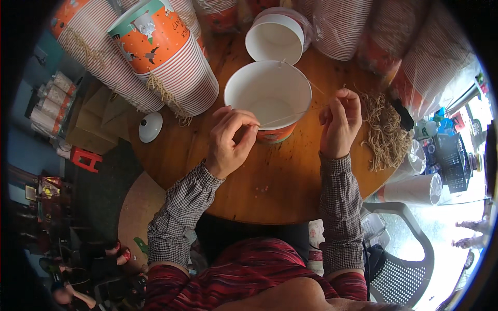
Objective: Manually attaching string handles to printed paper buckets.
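Note:
A large round paper bucket, white inside with a printed orange outside, stands upright on the wooden table before me. A thin beige string stretches across its near right rim between my hands. My left hand is closed in a pinch at the near left rim, with the string's end at its fingertips. To the right of the bucket, my right hand pinches the string between thumb and forefinger. Another stretch of string shows from the bucket's far rim toward my right hand. Beside that hand lies a tangled heap of beige strings.
Tall nested bucket stacks line the table's far left, strings hanging from them. Behind my bucket, another white bucket lies tilted. Plastic-wrapped stacks fill the far right. A white lid rests at the left edge; a grey chair stands lower right.

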{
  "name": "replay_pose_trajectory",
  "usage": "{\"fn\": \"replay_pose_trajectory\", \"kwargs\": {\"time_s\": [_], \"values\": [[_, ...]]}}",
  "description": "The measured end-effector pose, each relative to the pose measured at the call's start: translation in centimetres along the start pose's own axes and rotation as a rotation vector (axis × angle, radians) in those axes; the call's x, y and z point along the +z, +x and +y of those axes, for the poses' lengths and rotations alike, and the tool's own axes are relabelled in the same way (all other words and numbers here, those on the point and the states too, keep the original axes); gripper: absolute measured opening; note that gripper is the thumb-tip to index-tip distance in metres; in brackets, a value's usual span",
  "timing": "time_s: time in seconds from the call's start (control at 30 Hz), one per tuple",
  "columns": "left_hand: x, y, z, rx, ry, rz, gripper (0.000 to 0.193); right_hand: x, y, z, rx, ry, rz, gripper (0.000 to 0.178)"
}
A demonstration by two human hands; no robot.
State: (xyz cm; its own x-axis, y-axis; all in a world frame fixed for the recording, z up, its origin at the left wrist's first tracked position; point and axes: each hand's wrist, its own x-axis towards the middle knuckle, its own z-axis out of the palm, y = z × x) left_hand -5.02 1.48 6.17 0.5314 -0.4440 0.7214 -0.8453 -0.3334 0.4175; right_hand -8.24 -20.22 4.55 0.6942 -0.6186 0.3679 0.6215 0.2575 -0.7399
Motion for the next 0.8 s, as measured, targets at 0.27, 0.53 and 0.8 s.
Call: {"fn": "replay_pose_trajectory", "kwargs": {"time_s": [0.27, 0.53, 0.8], "values": [[0.1, -0.1, -1.4, 0.08, -0.055, 0.026, 0.015, -0.8, 0.6, -1.9, 0.389, -0.397, -0.463, 0.024], [1.4, -0.1, -1.6, 0.187, 0.109, 0.086, 0.019, 0.5, -1.1, -0.5, 0.597, -0.487, -0.962, 0.018], [1.4, -0.3, -2.8, 0.355, 0.137, 0.087, 0.023, 1.4, -2.0, 0.2, 0.474, -0.297, -0.905, 0.019]]}}
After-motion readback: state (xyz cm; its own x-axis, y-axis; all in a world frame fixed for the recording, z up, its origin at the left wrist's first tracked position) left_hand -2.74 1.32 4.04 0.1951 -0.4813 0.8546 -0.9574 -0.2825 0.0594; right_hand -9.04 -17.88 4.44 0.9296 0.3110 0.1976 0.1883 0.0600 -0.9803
